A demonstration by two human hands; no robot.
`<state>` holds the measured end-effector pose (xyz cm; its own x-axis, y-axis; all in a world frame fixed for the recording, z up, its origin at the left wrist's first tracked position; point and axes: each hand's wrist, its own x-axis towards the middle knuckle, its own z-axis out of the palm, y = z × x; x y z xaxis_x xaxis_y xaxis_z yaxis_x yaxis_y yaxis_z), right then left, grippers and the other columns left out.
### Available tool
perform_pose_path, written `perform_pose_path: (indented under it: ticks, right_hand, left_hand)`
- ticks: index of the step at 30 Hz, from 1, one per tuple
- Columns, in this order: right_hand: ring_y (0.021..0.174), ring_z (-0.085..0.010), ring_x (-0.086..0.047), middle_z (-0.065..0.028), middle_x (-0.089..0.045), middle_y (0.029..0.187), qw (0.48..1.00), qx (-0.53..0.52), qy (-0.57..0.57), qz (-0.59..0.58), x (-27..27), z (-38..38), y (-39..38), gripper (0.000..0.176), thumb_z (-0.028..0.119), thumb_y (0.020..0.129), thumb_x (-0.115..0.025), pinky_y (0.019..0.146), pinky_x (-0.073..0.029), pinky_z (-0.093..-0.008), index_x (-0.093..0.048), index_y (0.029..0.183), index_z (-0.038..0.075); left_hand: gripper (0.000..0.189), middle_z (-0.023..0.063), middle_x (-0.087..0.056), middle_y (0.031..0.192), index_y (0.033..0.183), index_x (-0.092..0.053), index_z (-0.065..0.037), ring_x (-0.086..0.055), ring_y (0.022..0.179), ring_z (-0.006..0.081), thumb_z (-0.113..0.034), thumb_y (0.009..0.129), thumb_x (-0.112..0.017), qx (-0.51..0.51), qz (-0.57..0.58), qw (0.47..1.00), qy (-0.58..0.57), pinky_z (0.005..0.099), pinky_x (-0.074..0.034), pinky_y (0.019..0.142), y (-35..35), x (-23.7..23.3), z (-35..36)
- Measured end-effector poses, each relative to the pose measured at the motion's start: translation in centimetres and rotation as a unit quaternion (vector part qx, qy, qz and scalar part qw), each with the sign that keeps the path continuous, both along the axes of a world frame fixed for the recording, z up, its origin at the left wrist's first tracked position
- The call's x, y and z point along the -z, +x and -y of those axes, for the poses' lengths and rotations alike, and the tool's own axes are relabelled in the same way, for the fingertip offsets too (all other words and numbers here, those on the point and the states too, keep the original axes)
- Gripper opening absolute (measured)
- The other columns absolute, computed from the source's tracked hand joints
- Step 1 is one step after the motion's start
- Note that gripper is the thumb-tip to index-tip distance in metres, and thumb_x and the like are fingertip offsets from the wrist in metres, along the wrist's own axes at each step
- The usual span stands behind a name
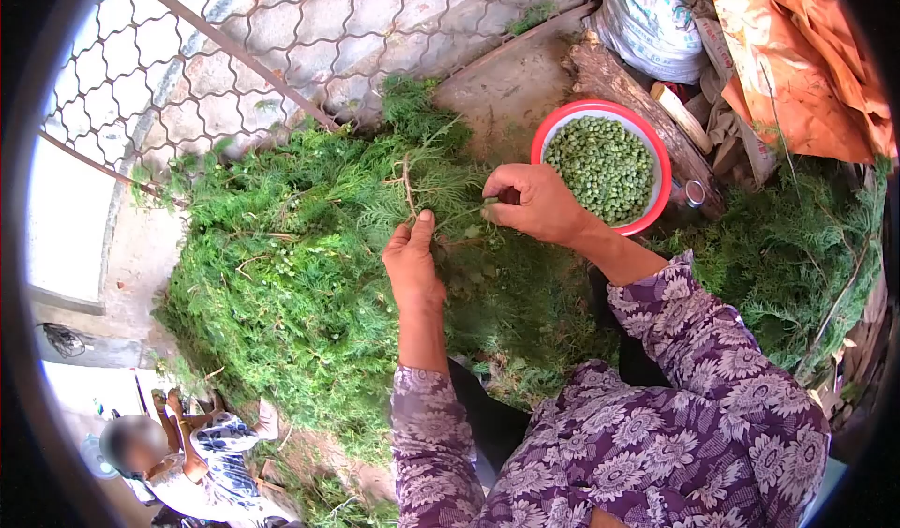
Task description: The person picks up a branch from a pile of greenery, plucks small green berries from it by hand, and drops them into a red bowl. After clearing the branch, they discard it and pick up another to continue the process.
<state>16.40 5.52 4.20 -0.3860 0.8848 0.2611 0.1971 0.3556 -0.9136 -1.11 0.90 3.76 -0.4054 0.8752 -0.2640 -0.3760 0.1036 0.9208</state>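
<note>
My left hand (414, 264) pinches a leafy evergreen sprig (410, 183) between thumb and fingers, its brown stem pointing away from me. To its right, my right hand (536, 207) is closed in a pinch at the sprig's side; a bit of green shows at the fingertips, too small to name. Under both hands lies a large heap of feathery green branches (272, 294). Just beyond my right hand stands a red-rimmed basin (664, 179), holding many small green cones or seed pods (600, 167).
A wire mesh fence (309, 31) runs behind the heap. Logs (623, 92), a white sack (652, 26) and an orange sheet (797, 68) lie at upper right. More branches (759, 247) are piled on the right. Another person (211, 453) sits at lower left.
</note>
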Motion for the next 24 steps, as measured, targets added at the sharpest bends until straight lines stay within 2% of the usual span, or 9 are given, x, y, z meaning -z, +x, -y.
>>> perform_pose_path:
  ticks: [6, 11, 13, 16, 19, 20, 22, 23, 24]
  right_hand:
    - [0.059, -0.0049, -0.048, 0.0007, -0.054, 0.062, 0.986, -0.116, -0.118, -0.037, -0.2, 0.0, -0.1, 0.015, 0.013, 0.07, -0.064, 0.054, -0.04, -0.0222, -0.06, 0.077, 0.001]
    - [0.06, -0.0042, -0.049, 0.0014, -0.055, 0.066, 0.97, -0.157, -0.141, -0.118, -0.6, 0.4, 0.2, 0.011, 0.011, 0.073, -0.062, 0.054, -0.039, -0.0201, -0.06, 0.077, 0.001]
    - [0.06, -0.0047, -0.05, 0.0008, -0.056, 0.068, 0.96, -0.17, -0.162, -0.15, -1.1, 0.4, 0.9, 0.008, 0.009, 0.075, -0.06, 0.053, -0.04, -0.02, -0.059, 0.078, 0.001]
    - [0.059, -0.0078, -0.051, -0.0019, -0.058, 0.075, 0.885, -0.167, -0.31, -0.305, -2.4, 0.6, 1.7, 0.008, 0.003, 0.079, -0.051, 0.051, -0.04, -0.0205, -0.057, 0.084, 0.001]
    - [0.06, -0.0062, -0.05, -0.0016, -0.057, 0.075, 0.865, -0.216, -0.329, -0.31, -1.8, 0.3, 1.8, 0.008, 0.007, 0.078, -0.056, 0.051, -0.039, -0.0188, -0.058, 0.084, 0.002]
    - [0.06, -0.0062, -0.05, -0.0016, -0.057, 0.075, 0.865, -0.217, -0.33, -0.31, -1.9, 0.3, 1.6, 0.008, 0.007, 0.078, -0.056, 0.051, -0.039, -0.0188, -0.058, 0.084, 0.002]
    - [0.06, -0.0062, -0.049, -0.0018, -0.056, 0.075, 0.947, -0.147, -0.267, -0.098, -1.9, 0.8, 0.9, 0.017, 0.013, 0.074, -0.062, 0.051, -0.039, -0.0204, -0.057, 0.086, 0.002]
    - [0.06, -0.0062, -0.049, -0.0018, -0.056, 0.075, 0.947, -0.147, -0.268, -0.098, -1.0, 0.7, 0.4, 0.017, 0.013, 0.074, -0.062, 0.051, -0.039, -0.0204, -0.057, 0.086, 0.002]
    - [0.06, -0.0061, -0.049, -0.0014, -0.055, 0.073, 0.977, -0.128, -0.149, -0.077, -0.4, 0.6, -0.6, 0.022, 0.016, 0.072, -0.065, 0.051, -0.039, -0.0217, -0.057, 0.087, 0.002]
  left_hand:
    - [0.014, 0.0018, -0.057, 0.072, 0.075, -0.056, -0.003, -0.048, 0.058, 0.0078, -0.014, 0.08, -0.064, -0.005, 0.013, 1.0, 0.012, 0.0219, -0.041, 0.052, -0.9, 0.7, 0.0]
    - [0.013, 0.0021, -0.057, 0.072, 0.078, -0.056, -0.002, -0.049, 0.057, 0.0085, -0.013, 0.08, -0.063, 0.003, 0.014, 1.0, 0.013, 0.0221, -0.042, 0.052, -0.9, 0.5, 0.0]
    - [0.013, 0.0021, -0.057, 0.072, 0.081, -0.056, -0.001, -0.05, 0.056, 0.0089, -0.013, 0.081, -0.062, -0.037, 0.087, 0.995, 0.01, 0.0225, -0.042, 0.05, -1.7, 0.6, -0.3]
    - [0.013, 0.0023, -0.057, 0.072, 0.082, -0.056, 0.0, -0.051, 0.057, 0.0093, -0.012, 0.081, -0.06, -0.049, 0.039, 0.998, 0.012, 0.0232, -0.043, 0.049, -2.8, 1.2, -0.1]
    - [0.012, 0.002, -0.057, 0.071, 0.081, -0.056, 0.0, -0.051, 0.057, 0.0091, -0.012, 0.081, -0.06, -0.055, 0.038, 0.998, 0.01, 0.023, -0.043, 0.049, -2.1, 1.1, -0.2]
    - [0.012, 0.0018, -0.056, 0.071, 0.081, -0.056, -0.001, -0.051, 0.057, 0.009, -0.011, 0.081, -0.061, -0.049, 0.04, 0.998, 0.004, 0.0229, -0.043, 0.049, -1.9, 1.1, -0.2]
    - [0.012, 0.0021, -0.057, 0.071, 0.081, -0.056, 0.0, -0.051, 0.057, 0.009, -0.011, 0.081, -0.061, -0.046, 0.044, 0.998, 0.016, 0.0228, -0.043, 0.049, -1.4, 1.5, -0.3]
    - [0.012, 0.0024, -0.057, 0.072, 0.082, -0.056, 0.0, -0.051, 0.058, 0.009, -0.011, 0.081, -0.061, -0.041, 0.048, 0.998, 0.028, 0.0227, -0.043, 0.05, -1.2, 1.6, -0.3]
    - [0.013, 0.0029, -0.057, 0.073, 0.083, -0.057, 0.0, -0.051, 0.06, 0.0091, -0.011, 0.08, -0.062, -0.037, 0.043, 0.998, 0.022, 0.0229, -0.043, 0.053, -1.1, 1.6, -0.2]
